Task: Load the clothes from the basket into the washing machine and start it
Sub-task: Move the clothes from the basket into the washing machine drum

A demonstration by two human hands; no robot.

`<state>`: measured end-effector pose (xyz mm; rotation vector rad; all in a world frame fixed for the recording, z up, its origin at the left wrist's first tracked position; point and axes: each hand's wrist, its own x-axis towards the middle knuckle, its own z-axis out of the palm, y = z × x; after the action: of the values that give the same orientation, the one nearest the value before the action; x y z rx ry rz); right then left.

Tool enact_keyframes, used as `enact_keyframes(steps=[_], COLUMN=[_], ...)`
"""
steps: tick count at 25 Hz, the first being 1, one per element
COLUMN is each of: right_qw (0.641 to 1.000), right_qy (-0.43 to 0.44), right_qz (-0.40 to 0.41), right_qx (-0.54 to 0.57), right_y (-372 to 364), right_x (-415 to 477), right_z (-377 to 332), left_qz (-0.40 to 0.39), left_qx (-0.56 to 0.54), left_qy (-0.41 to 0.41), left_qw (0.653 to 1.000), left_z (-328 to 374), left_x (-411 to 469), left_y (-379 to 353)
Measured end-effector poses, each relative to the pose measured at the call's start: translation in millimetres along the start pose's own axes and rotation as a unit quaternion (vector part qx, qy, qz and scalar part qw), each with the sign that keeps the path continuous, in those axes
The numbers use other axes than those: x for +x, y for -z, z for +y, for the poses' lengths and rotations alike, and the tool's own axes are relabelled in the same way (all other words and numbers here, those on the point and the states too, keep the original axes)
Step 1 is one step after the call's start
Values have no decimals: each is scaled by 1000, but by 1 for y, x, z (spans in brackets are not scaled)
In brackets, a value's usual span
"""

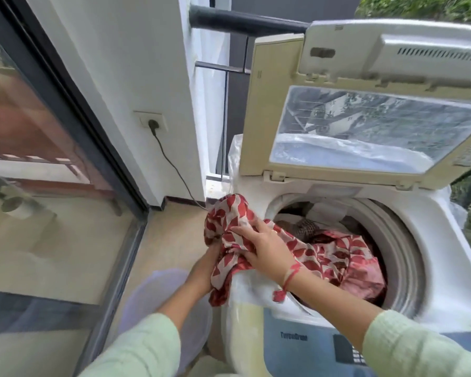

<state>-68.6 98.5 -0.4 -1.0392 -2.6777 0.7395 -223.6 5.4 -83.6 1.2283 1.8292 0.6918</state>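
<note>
A white top-loading washing machine [430, 240] stands at the right with its lid [283, 110] raised. Its drum [400, 240] holds pink and dark clothes. A red-and-cream patterned cloth [234, 216] drapes over the drum's left rim, part inside and part hanging outside. My right hand [264, 243] presses down on the cloth at the rim, fingers closed on a fold. My left hand [204, 270] grips the bunched end from below, outside the machine. A pale lilac basket [161, 292] sits blurred on the floor under my left arm.
The machine's control panel [348, 346] faces me at the bottom. A wall socket [152, 122] with a black cable is on the white wall. A glass sliding door [38, 186] fills the left. A dark railing [242, 20] runs behind the machine.
</note>
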Motion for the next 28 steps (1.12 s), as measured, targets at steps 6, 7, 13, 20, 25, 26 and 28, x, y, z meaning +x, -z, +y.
enact_keyframes(steps=[6,7,13,20,25,26,28], right_qw=[983,969,933,869,926,913,895], right_qy=[85,100,-98,-143,-79,-108,-154], right_qz=[152,201,-99,-463,-243,-296,-339], right_qx=[-65,-106,-333,-101,-276,-260,-247], right_y=[57,75,89,101,96,81,50], right_x=[-37,-51,-117,-65,-85,-88,-90], right_z=[28,47,194,231,220,224,249], left_qz=[301,346,111,-353,8,-34,-203], left_qx=[69,132,514,518,329,291,316], left_qy=[-71,-118,-174,74,5,18,105], left_qw=[949,921,832,776,944,956,921], left_z=[59,82,187,146,200,208,201], left_x=[-42,-39,40,91,84,82,83], left_y=[11,9,-93,-147,-139,-149,-187])
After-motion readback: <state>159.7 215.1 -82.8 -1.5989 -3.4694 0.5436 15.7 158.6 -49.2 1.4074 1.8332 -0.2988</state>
